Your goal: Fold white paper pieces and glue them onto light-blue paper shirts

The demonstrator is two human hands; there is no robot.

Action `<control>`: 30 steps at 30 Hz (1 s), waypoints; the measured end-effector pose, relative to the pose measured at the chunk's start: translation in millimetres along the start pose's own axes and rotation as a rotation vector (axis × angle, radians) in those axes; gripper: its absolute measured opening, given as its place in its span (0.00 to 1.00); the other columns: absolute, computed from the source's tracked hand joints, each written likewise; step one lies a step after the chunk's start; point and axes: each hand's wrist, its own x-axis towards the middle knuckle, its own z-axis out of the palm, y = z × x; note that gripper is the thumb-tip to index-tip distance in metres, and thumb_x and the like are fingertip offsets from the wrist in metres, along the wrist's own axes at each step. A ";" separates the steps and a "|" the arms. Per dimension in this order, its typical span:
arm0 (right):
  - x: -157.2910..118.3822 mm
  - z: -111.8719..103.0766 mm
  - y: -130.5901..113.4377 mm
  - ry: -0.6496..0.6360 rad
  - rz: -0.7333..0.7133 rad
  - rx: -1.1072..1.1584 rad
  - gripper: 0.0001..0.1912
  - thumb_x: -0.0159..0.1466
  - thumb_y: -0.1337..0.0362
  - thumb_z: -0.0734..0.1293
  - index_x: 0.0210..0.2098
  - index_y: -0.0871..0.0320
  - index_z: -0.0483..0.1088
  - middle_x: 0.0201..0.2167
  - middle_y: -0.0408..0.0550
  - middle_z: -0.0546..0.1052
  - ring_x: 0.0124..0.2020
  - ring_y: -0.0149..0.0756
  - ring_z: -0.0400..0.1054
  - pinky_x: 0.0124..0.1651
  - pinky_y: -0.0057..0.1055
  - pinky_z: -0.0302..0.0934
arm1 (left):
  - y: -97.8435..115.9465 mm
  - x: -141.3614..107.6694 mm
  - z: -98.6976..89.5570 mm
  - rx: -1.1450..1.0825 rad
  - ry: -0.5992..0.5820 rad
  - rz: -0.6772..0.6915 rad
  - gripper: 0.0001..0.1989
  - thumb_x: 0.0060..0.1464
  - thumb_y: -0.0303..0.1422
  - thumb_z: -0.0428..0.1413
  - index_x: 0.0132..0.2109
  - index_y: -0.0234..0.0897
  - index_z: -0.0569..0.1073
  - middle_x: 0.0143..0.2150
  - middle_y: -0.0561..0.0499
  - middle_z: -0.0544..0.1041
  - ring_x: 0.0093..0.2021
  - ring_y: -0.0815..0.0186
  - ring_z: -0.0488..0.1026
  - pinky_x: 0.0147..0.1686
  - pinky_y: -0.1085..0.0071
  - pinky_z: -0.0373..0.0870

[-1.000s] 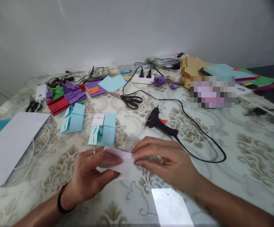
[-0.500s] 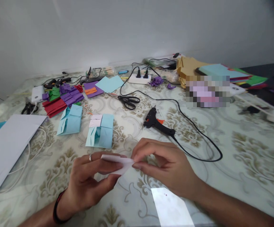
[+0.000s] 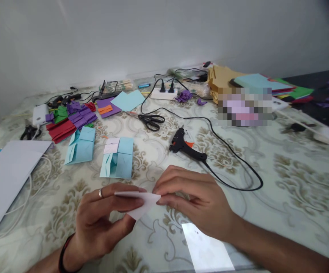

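Observation:
A small folded piece of white paper (image 3: 144,206) is held up above the table between both hands. My left hand (image 3: 104,218), with a ring on one finger, grips its left part between fingers and thumb. My right hand (image 3: 190,197) pinches the paper's right corner between thumb and fingertips. Beyond the hands lies a folded light blue paper piece (image 3: 124,163) with a small pale pink folded square (image 3: 112,146) at its upper left. Another folded light blue piece (image 3: 85,148) lies to its left. A black glue gun (image 3: 187,148) rests beyond my right hand.
Black scissors (image 3: 151,122) and a white power strip (image 3: 164,94) lie farther back. Red folded paper (image 3: 62,129) and purple folded paper (image 3: 82,116) are at the left, near white sheets (image 3: 11,178). The glue gun's cable loops at the right. A brown paper stack (image 3: 223,79) stands behind.
My left hand has shifted slightly left and down, and the white paper now shows more of its face between the hands. The whole view has moved slightly.

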 end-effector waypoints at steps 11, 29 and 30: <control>-1.7 2.8 -4.9 0.024 0.005 0.071 0.06 0.65 0.75 0.72 0.37 0.59 0.79 0.31 0.49 0.81 0.34 0.36 0.74 0.37 0.34 0.70 | 5.8 -0.8 1.2 -0.111 0.001 -0.164 0.08 0.62 0.31 0.65 0.46 0.49 0.85 0.43 0.51 0.88 0.37 0.62 0.87 0.36 0.71 0.85; -2.9 3.5 -3.5 -0.084 0.587 0.036 0.15 0.68 0.55 0.72 0.28 0.58 0.77 0.22 0.42 0.77 0.22 0.28 0.65 0.23 0.25 0.55 | -6.0 -9.5 11.7 0.021 0.111 -0.264 0.09 0.60 0.33 0.65 0.48 0.43 0.78 0.30 0.55 0.81 0.25 0.70 0.75 0.25 0.78 0.73; -2.7 3.0 -2.8 -0.083 0.609 0.036 0.16 0.68 0.54 0.72 0.28 0.58 0.77 0.22 0.43 0.77 0.22 0.29 0.65 0.22 0.25 0.54 | -7.2 -10.6 11.8 0.014 0.124 -0.279 0.10 0.60 0.33 0.65 0.49 0.43 0.78 0.31 0.55 0.81 0.26 0.70 0.75 0.26 0.78 0.74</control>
